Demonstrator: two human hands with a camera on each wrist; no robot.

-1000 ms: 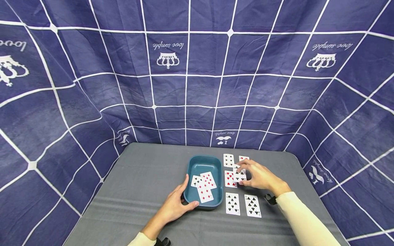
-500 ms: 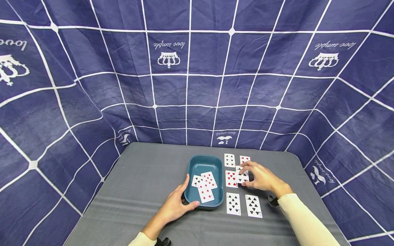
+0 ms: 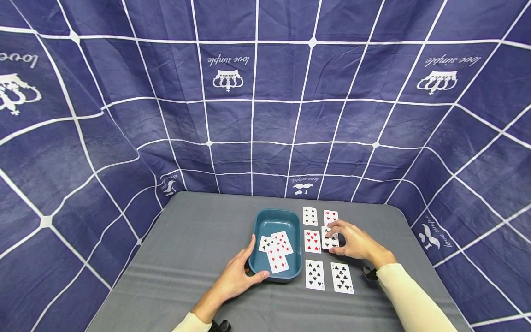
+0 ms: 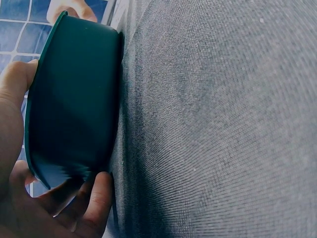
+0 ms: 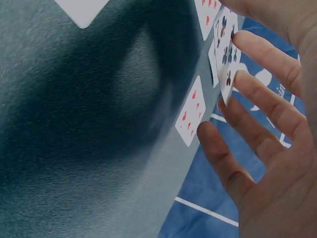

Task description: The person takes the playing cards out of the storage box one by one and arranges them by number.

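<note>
My left hand (image 3: 237, 275) grips the near left side of a teal tray (image 3: 265, 223), thumb at the front rim and fingers along the side. In the left wrist view the fingers curl against the tray's wall (image 4: 74, 94). Inside the tray lie three overlapping playing cards: two diamonds cards (image 3: 277, 263) and a black-suited card (image 3: 263, 244). My right hand (image 3: 356, 241) pinches a clubs playing card (image 3: 330, 244) between thumb and fingers, right of a hearts card (image 3: 312, 241). In the right wrist view that card (image 5: 226, 62) stands tilted off the table.
A spades card (image 3: 309, 216) and a hearts card (image 3: 330, 216) lie behind. Another spades card (image 3: 315, 275) and a clubs card (image 3: 342, 278) lie in front. The grey cloth-covered table (image 3: 195, 230) is bordered by blue white-lined curtains (image 3: 274, 120).
My right hand has shifted slightly right and toward me with the clubs card, uncovering the hearts cards beside and behind it. The left hand and tray stay put.
</note>
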